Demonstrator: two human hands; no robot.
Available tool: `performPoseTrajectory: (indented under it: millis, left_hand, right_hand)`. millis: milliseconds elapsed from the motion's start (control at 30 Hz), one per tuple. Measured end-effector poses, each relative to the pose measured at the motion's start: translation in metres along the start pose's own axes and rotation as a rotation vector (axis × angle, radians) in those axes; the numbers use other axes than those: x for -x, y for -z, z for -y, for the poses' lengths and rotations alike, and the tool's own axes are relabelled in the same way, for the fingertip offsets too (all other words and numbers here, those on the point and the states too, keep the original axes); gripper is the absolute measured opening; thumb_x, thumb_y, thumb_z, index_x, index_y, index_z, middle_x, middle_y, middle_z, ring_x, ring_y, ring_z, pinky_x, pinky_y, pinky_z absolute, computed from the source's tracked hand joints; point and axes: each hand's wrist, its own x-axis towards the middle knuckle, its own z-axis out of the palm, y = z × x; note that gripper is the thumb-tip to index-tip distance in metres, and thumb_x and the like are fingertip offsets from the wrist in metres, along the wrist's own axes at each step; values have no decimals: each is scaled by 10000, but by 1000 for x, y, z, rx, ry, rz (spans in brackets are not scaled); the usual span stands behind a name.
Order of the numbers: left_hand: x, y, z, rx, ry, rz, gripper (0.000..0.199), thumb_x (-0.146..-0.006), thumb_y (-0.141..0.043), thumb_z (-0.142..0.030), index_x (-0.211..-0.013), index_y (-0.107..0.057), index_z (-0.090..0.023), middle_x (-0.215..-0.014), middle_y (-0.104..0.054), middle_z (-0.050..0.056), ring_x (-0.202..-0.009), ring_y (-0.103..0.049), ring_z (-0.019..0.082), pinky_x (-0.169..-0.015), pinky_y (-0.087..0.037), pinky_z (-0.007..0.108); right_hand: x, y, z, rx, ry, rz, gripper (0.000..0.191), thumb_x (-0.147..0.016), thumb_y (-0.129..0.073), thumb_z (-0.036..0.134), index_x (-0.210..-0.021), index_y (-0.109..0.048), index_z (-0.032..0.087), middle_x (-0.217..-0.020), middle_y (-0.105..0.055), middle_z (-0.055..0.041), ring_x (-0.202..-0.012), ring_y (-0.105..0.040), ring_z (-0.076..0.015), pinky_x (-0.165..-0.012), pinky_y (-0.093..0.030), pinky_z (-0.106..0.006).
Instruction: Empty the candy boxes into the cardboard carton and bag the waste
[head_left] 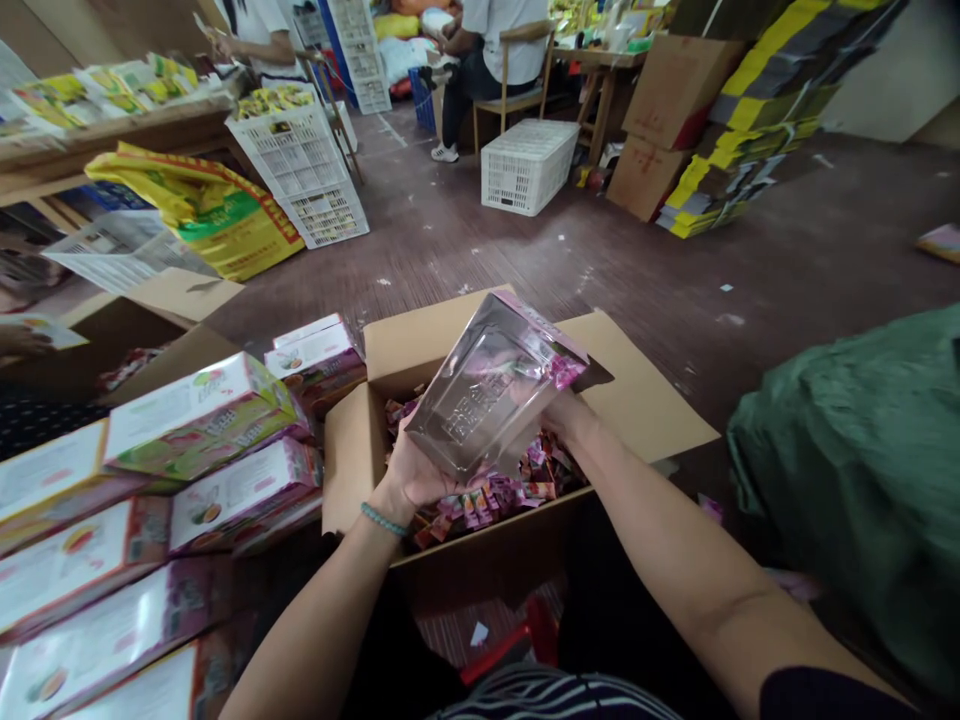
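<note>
Head view: see the clear box (469,405) tilted above the packets (487,505) in the carton (349,462), grasped at lower left by the left hand (420,470) and at right by the right hand (568,415). Best to squeeze lightly, working over the carton.

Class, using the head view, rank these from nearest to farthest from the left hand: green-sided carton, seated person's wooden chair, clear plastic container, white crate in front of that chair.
1. Clear plastic container: held against the left hand.
2. Green-sided carton: off to the left.
3. White crate: ahead, on the floor.
4. Wooden chair: ahead, beyond the crate.
</note>
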Motion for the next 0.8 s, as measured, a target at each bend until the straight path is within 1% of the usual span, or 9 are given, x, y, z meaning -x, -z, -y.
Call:
performPoseTrajectory:
  millis: [67,133,233,367,433,500,567,667,800]
  left_hand:
    - [2,0,-1,0,-22,29,783,-814,-508,-796,-1256,-681,-173,-1097,-742,209,-1099,-709,443,-925,-556,605]
    - [4,1,-2,7,-38,58,750,-835,-500,-797,-1209,-697,-176,-1100,-744,204,-1131,-697,449,-954,-545,625]
    - [5,4,-3,37,-72,85,724,-864,-491,-799,-1164,-712,-179,-1144,-745,188,-1171,-684,440,-972,-549,618]
    - [3,9,-1,78,-87,110,711,-898,-471,-764,-1219,-704,-173,-1209,-736,179,-1221,-661,432,-1013,-527,642]
    - [2,10,1,82,-84,110,703,-897,-487,-750,-1223,-701,-166,-1210,-735,181,-1225,-658,434,-1025,-516,652]
    - [2,8,2,79,-87,93,705,-880,-511,-759,-1210,-703,-166,-1200,-738,180,-1209,-666,437,-1018,-522,649]
    - [3,5,4,69,-100,57,733,-865,-514,-786,-1192,-706,-158,-1182,-738,188,-1190,-674,442,-1003,-534,638]
    - [9,1,3,47,-173,-19,710,-888,-483,-777,-1159,-707,-160,-1150,-740,189,-1160,-684,445,-970,-550,638]
    - [21,-3,-4,15,-355,-98,615,-897,-526,-716,-1149,-717,-188,-1080,-750,162,-1090,-704,430,-903,-582,622]
  right_hand:
    - [1,-1,-2,-75,-70,20,555,-653,-864,709,-922,-685,259,-911,-724,-68,-1120,-680,-349,-1020,-606,-563]
    - [0,0,-5,-219,-135,39,524,-569,-945,602,-820,-638,260,-840,-707,-44,-1040,-693,-330,-999,-621,-533]
    - [-1,4,-9,-441,-195,35,497,-542,-979,507,-777,-617,261,-807,-696,-16,-952,-701,-293,-954,-643,-488]
    - [-5,4,-5,-628,-229,-63,235,-892,-757,482,-945,-686,264,-869,-722,-23,-910,-700,-244,-867,-649,-422]
    - [-8,0,2,-789,-273,-144,141,-1010,-626,371,-955,-680,253,-874,-721,-16,-760,-659,-190,-708,-623,-323]
    - [-10,-4,8,-896,-297,-208,203,-1066,-543,291,-904,-653,240,-867,-714,-3,-594,-549,-137,-538,-522,-239]
    - [-14,-6,10,-916,-268,-236,254,-1081,-507,267,-861,-627,233,-853,-703,5,-523,-457,-111,-462,-422,-204]
    - [-18,-6,6,-879,-232,-207,258,-1051,-444,250,-908,-659,235,-850,-702,-11,-529,-425,-117,-457,-366,-204]
    - [-24,-6,0,-860,-271,-193,309,-993,-407,299,-1024,-707,233,-893,-722,-51,-538,-386,-152,-471,-344,-250]
